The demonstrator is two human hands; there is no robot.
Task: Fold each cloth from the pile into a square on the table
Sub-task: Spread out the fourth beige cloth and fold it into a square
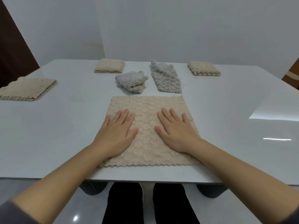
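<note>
A beige fluffy cloth (148, 110) lies spread flat on the white table (56, 135), close to the near edge. My left hand (117, 133) rests palm down on its left half, fingers straight. My right hand (176, 131) lies flat on its right half in the same way. Behind the cloth sit two grey cloths: a crumpled one (131, 81) and a loosely stretched one (165, 76).
Three folded beige squares lie further out: one at the far left (27, 88), one at the back centre-left (110, 65), one at the back right (203, 68). White walls stand behind the table. My legs (150, 206) show under the near edge.
</note>
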